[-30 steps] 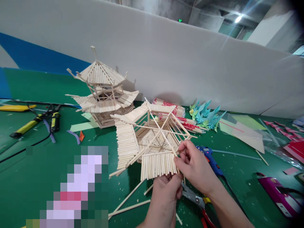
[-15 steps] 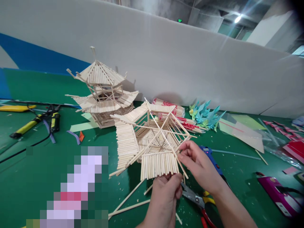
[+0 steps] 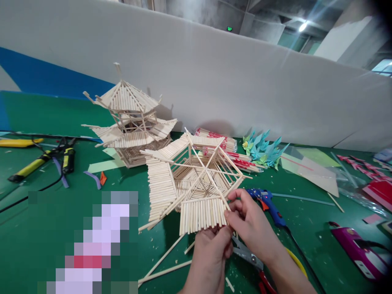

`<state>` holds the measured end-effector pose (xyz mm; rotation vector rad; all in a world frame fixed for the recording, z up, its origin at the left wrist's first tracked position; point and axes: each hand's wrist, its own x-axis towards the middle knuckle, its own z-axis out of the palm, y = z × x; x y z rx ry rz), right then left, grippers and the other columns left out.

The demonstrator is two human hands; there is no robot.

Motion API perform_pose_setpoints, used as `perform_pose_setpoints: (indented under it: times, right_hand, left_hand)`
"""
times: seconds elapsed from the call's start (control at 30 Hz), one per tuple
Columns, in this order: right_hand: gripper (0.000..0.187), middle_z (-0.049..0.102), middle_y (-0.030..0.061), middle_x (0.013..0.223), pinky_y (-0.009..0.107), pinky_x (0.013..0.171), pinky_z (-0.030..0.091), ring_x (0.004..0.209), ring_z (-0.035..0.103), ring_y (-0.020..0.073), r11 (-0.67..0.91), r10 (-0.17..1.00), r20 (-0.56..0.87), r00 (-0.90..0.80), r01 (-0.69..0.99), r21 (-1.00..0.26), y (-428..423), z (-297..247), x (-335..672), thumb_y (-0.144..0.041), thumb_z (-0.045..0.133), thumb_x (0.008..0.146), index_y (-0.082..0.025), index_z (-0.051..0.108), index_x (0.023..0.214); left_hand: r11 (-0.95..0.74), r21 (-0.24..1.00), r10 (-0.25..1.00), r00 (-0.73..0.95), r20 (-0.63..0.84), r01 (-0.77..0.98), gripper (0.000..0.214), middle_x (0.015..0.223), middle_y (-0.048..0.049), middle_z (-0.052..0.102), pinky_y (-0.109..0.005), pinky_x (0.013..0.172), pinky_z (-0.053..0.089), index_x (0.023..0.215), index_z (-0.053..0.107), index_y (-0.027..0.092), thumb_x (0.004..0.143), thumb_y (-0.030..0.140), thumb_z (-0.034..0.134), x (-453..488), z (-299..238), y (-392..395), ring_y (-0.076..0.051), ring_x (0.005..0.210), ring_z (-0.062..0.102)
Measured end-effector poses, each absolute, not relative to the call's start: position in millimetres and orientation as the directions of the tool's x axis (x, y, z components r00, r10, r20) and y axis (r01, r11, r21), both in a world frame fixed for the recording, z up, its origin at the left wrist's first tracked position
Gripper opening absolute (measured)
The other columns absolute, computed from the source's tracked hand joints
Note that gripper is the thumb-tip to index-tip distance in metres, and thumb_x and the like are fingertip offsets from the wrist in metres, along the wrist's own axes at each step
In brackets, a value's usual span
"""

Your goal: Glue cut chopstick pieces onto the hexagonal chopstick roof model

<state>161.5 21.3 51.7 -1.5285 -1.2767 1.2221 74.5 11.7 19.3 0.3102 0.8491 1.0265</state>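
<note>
Toward the near edge of the green table (image 3: 45, 175), the six-sided stick roof (image 3: 190, 175) rests tilted. At its front the left hand (image 3: 211, 249) grips the lower edge of the nearest slat panel (image 3: 200, 212), fingers closed on it; the right hand (image 3: 249, 220) pinches narrowly at that panel's right corner. Judged status: ribs complete, panels laid on the left and near sides — right-side bays uncovered. A finished pagoda (image 3: 131, 122) stands behind, by the far edge. Glue gun (image 3: 266, 200), cutters (image 3: 249, 257) and loose sticks (image 3: 165, 261) lie close. White partition (image 3: 214, 73) bounds the table — bare concrete ceiling beyond
</note>
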Motion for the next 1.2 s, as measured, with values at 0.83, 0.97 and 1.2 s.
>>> perform_pose_setpoints:
  times: [0.83,0.97,1.2]
  right_hand:
    - [0.022,0.046,-0.0086,0.056,0.021,0.048,0.034,0.049,0.044,0.0095,-0.192,0.981,-0.191,0.035,0.053,-0.98,20,47,162,-0.015,0.048,0.073,-0.022,0.034,0.088]
    - [0.021,0.046,-0.0079,0.058,0.021,0.048,0.033,0.05,0.042,0.0092,-0.181,0.983,-0.179,0.039,0.057,-0.982,20,45,161,-0.014,0.047,0.074,-0.021,0.034,0.089]
    - [0.02,0.047,-0.0072,0.059,0.023,0.049,0.035,0.052,0.044,0.0104,-0.151,0.988,-0.148,0.041,0.08,-0.985,22,37,161,-0.014,0.045,0.076,-0.022,0.034,0.09]
  left_hand:
    - [0.464,0.674,0.875,0.176,-0.451,-0.575,0.021,0.055,0.0001,0.057,-0.018,0.042,0.027,0.072,0.066,0.008,0.055,0.019,0.072,64,25,5,-0.006,0.045,0.039]
    - [0.449,0.694,0.876,0.126,-0.465,-0.562,0.021,0.057,-0.0035,0.063,-0.019,0.043,0.03,0.065,0.068,0.008,0.049,0.02,0.075,67,19,7,-0.008,0.047,0.045]
    - [0.471,0.657,0.858,0.133,-0.496,-0.589,0.029,0.054,-0.0031,0.06,-0.019,0.041,0.029,0.064,0.069,0.008,0.043,0.026,0.077,71,-1,9,-0.008,0.044,0.043]
